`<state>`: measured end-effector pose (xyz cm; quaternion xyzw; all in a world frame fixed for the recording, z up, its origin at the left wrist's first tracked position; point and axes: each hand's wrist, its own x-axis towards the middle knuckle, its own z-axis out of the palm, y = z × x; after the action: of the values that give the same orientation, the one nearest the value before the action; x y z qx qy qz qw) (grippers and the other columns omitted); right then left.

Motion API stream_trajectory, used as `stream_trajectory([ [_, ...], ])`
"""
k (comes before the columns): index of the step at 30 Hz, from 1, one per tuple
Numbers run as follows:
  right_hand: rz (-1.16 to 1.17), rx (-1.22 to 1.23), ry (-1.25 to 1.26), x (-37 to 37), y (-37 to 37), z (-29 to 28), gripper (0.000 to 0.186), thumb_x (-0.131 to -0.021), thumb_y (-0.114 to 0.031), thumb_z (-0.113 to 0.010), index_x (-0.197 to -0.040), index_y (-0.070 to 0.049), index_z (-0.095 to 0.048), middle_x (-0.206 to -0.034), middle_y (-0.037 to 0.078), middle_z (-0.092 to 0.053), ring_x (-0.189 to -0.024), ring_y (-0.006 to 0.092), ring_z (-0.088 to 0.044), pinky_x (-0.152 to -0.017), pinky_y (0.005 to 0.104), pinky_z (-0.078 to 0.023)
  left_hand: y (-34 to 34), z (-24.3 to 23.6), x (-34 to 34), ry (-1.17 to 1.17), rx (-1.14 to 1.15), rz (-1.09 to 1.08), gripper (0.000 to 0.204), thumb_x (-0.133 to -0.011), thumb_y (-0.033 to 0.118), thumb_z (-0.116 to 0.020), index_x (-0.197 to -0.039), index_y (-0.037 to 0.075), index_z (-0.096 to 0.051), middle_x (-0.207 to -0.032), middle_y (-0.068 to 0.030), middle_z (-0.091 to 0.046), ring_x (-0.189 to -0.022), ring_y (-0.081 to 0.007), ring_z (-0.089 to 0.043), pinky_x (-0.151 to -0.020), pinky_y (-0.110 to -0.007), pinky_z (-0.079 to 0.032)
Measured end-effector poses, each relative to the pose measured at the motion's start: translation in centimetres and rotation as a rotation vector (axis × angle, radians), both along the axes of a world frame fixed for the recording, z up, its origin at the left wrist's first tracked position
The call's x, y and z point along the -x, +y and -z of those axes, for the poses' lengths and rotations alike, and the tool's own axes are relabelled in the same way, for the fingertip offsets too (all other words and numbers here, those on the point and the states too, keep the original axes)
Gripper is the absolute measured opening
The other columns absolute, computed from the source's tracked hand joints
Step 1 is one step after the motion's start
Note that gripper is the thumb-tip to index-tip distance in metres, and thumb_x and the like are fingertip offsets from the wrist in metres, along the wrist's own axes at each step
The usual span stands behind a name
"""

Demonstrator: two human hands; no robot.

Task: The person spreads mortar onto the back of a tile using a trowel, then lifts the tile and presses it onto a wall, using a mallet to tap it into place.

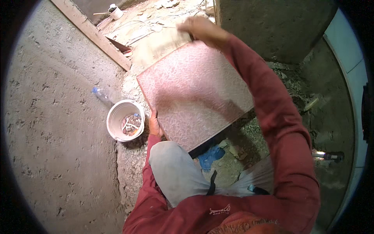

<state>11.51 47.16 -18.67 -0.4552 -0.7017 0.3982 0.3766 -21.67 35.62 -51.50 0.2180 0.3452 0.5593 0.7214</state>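
Note:
A square reddish tile (202,89) with a patterned, rough face is tilted in front of my knees. My left hand (155,125) is closed around its left edge, and part of the fingers is hidden behind it. Above the tile's far edge, my right hand (200,29) is closed on the handle of a tool. The tool's wide, pale part (163,43) is smeared by motion, so its exact kind cannot be made out. My right arm reaches across the tile's right side and casts a shadow on its face.
To the left stands a white bucket (111,117) with small debris inside, beside a clear plastic bottle (105,94). A blue cloth (211,156) lies on the rubble floor below the tile. Rough plastered walls (62,117) close in both sides. A lit lamp (327,156) is at right.

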Motion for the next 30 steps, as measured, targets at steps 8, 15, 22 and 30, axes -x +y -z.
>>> stream_trajectory([
  [8,0.210,-0.443,0.074,-3.9,-1.5,-0.8,0.041,-0.105,-0.030,-0.054,-0.135,-0.002,-0.056,-0.133,0.018,-0.057,-0.114,0.0278,-0.060,-0.095,0.0378,-0.053,-3.8,-0.3,1.6,0.036,0.043,-0.047,0.045,-0.104,0.034,-0.057,-0.139,0.005,-0.052,-0.129,-0.0126,-0.064,-0.115,-0.0262,-0.064,-0.103,-0.043,-0.051],
  [15,0.790,-0.053,-0.346,-29.2,-25.4,7.2,0.031,-0.106,-0.035,-0.053,-0.106,-0.006,-0.063,-0.083,0.002,-0.056,-0.076,0.0100,-0.056,-0.072,0.0309,-0.048,-2.7,-0.6,0.6,0.068,0.046,0.016,0.047,-0.103,0.028,-0.059,-0.143,0.005,-0.048,-0.132,-0.0118,-0.062,-0.120,-0.0256,-0.060,-0.105,-0.043,-0.049],
  [22,1.060,-0.412,-0.846,-42.9,-39.0,15.1,0.025,-0.101,-0.007,-0.056,-0.125,-0.006,-0.063,-0.119,0.010,-0.062,-0.103,0.0233,-0.063,-0.089,0.0373,-0.051,-4.5,-3.4,-2.2,0.363,-0.112,0.055,0.068,-0.099,0.021,-0.065,-0.156,0.008,-0.029,-0.145,-0.0149,-0.049,-0.125,-0.0295,-0.054,-0.106,-0.045,-0.047],
  [30,0.628,-0.341,-2.279,-51.5,-36.2,20.8,0.053,-0.085,-0.001,-0.067,-0.134,-0.021,-0.063,-0.142,0.007,-0.054,-0.147,0.0335,-0.035,-0.122,0.0521,-0.027,-3.2,0.3,-1.1,0.311,0.041,0.142,0.074,-0.098,0.031,-0.068,-0.157,0.010,-0.027,-0.147,-0.0164,-0.047,-0.130,-0.0326,-0.051,-0.110,-0.050,-0.044],
])
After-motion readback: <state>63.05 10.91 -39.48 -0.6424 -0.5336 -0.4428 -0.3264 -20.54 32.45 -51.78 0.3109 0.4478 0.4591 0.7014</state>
